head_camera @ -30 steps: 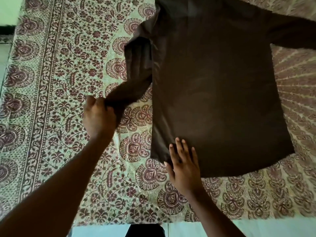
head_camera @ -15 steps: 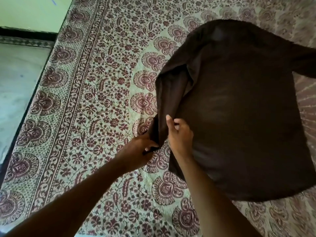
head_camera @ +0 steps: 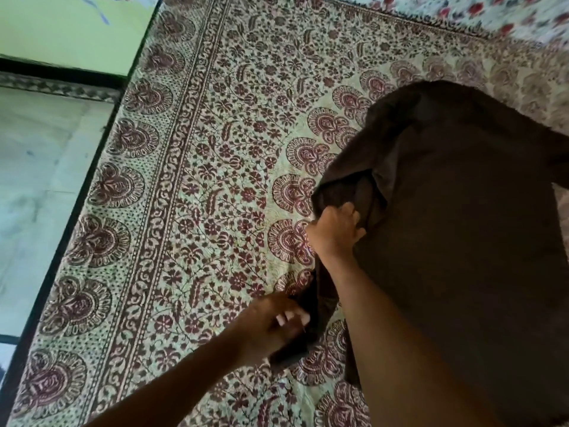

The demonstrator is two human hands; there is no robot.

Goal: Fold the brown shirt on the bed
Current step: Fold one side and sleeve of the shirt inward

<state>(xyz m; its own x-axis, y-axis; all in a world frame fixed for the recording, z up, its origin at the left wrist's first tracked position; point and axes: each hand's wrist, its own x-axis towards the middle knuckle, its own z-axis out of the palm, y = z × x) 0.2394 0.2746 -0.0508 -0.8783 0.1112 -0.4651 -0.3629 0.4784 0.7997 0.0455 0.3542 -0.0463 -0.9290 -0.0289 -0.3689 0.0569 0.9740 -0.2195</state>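
the dark brown cloth shirt (head_camera: pixel 455 229) lies flat on the flowery bed sheet (head_camera: pixel 215 149), its sleeve bunched where the left hand (head_camera: pixel 274 326) and right hand (head_camera: pixel 335 232) each hold it.

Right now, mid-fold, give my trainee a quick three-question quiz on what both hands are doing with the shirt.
1. True or false: the brown shirt lies on a patterned bedspread.
2. Which hand grips the shirt's edge higher up, farther from the camera: A) left hand B) right hand?
3. Fill in: the left hand holds the end of the shirt's ____.

Key: 1 true; 2 B; 3 sleeve.
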